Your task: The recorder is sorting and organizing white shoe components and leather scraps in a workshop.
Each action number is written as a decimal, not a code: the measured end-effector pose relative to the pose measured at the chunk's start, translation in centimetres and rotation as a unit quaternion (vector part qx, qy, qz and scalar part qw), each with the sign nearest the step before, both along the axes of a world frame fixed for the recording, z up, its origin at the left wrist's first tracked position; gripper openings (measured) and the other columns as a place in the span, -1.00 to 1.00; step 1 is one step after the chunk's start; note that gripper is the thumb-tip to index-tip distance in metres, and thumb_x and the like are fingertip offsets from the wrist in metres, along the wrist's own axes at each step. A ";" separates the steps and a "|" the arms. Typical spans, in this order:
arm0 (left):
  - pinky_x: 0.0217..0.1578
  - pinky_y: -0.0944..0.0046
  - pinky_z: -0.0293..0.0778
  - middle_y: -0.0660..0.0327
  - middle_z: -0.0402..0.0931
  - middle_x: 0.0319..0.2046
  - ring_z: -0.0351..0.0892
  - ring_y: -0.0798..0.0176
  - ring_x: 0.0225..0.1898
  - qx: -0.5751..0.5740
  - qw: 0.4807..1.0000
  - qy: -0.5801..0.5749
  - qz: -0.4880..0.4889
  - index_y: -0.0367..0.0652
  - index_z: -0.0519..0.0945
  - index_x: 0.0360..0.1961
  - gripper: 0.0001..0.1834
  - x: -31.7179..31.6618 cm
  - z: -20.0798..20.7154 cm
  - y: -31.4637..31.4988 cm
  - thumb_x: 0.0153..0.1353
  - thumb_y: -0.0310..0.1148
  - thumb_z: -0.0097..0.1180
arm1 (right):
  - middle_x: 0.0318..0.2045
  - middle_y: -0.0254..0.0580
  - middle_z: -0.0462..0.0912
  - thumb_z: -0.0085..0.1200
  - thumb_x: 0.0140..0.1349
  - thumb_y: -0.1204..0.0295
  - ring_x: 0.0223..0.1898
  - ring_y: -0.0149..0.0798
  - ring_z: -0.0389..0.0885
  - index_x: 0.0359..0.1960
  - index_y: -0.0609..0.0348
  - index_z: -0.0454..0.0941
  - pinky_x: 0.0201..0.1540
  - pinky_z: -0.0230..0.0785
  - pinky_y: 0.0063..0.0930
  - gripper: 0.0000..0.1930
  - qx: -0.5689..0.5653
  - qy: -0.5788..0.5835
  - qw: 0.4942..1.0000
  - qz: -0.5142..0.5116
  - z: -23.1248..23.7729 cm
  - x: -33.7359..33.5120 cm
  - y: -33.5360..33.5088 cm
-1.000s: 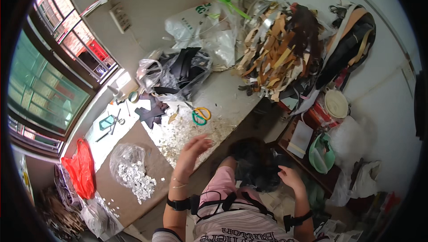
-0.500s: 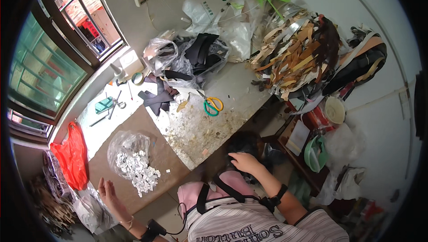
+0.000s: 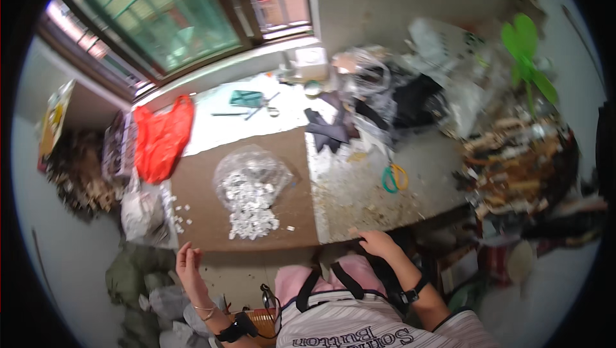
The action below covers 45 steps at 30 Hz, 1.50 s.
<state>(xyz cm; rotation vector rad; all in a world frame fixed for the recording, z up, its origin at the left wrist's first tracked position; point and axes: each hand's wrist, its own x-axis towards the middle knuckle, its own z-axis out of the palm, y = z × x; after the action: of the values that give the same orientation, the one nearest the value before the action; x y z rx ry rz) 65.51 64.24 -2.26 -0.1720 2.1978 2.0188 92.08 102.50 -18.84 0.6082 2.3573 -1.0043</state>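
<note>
The grip of the left hand (image 3: 188, 263) is open, loosely bent, near the front edge of the bench (image 3: 423, 202). For the right hand (image 3: 380, 244), near this edge also, I cannot tell its grip. Between them, farther in, small white pieces (image 3: 253, 221) lie heaped at a clear plastic bag (image 3: 256, 163); scissors (image 3: 389, 181) lie to the right.

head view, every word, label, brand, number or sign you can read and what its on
Striped shirt: large dark lettering, upside down here; I won't copy the wording.
White plastic bag by the back wall: dark marks, too blurred to read.
Yellow-and-white box at far left: any printing is too small and blurred to read.
White pieces on the brown mat: no lettering can be made out.
</note>
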 end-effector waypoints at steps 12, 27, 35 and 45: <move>-0.18 0.39 0.44 0.22 0.57 -0.36 0.54 0.40 -0.29 -0.098 0.993 -0.038 0.062 -0.29 0.49 -0.06 -0.72 5.4 2.2 -3.0 0.30 -0.33 -0.01 | -0.29 0.14 0.58 -0.07 0.08 0.33 -0.21 0.14 0.53 -0.05 0.12 0.51 -0.14 0.40 -0.10 -0.62 0.041 0.005 0.994 0.104 -2.3 -8.6 3.9; -0.11 0.40 0.41 0.18 0.57 -0.30 0.52 0.37 -0.24 -0.008 0.987 -0.107 -0.119 -0.33 0.44 0.02 -0.66 -12.9 -3.6 -17.7 0.32 -0.33 -0.04 | -0.28 0.12 0.60 0.05 0.05 0.32 -0.21 0.10 0.56 -0.04 0.19 0.52 -0.12 0.41 -0.14 -0.60 0.123 0.012 0.992 -0.019 -2.0 -11.5 -11.1; -0.18 0.41 0.39 0.18 0.58 -0.24 0.53 0.36 -0.24 -0.043 0.981 -0.172 -0.080 -0.27 0.42 0.06 -0.61 -18.4 -7.2 -33.8 0.31 -0.24 -0.03 | -0.18 0.11 0.59 0.08 0.08 0.38 -0.13 0.02 0.58 -0.05 0.26 0.50 -0.08 0.41 -0.30 -0.62 -0.016 -0.002 1.000 0.025 1.5 -19.1 -26.4; -0.24 0.46 0.37 0.23 0.58 -0.22 0.56 0.43 -0.26 -0.070 0.969 -0.238 -0.023 -0.15 0.43 0.07 -0.57 -20.5 -12.1 -41.2 0.27 -0.15 0.02 | -0.23 0.14 0.58 0.03 0.09 0.36 -0.16 0.11 0.54 -0.05 0.21 0.50 -0.07 0.38 -0.16 -0.63 0.031 -0.017 0.996 0.079 3.0 -24.8 -31.6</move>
<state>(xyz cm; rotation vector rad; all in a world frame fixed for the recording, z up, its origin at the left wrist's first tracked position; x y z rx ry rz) 44.97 23.08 -14.39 -0.5539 2.0062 1.5869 67.32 70.86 -15.83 0.4507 2.3719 -0.8481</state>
